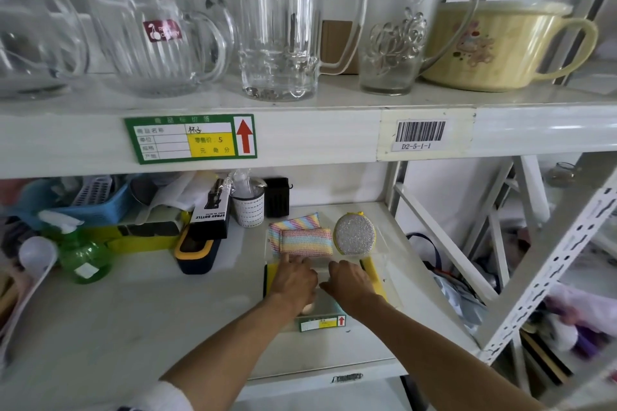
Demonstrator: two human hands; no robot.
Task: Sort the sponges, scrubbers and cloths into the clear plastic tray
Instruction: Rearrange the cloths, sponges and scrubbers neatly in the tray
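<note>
A clear plastic tray (384, 255) sits on the lower shelf's right side. At its back lie two rainbow-striped scrub pads (305, 240), one on the other, and a round silver glitter scrubber (355, 233) with a yellow edge. Yellow sponges with dark scouring faces (375, 274) lie at the tray's front, mostly hidden under my hands. My left hand (295, 279) rests palm down on them, its forefinger touching the front striped pad. Beside it, my right hand (350, 280) presses down with fingers curled over the sponges. I cannot tell whether either hand grips anything.
Left of the tray stand a black and yellow case (197, 250), a spray-bottle box (212, 210), a white perforated cup (248, 208), a green spray bottle (81, 255) and a blue basket (96, 200). Glass jugs (277, 27) line the upper shelf.
</note>
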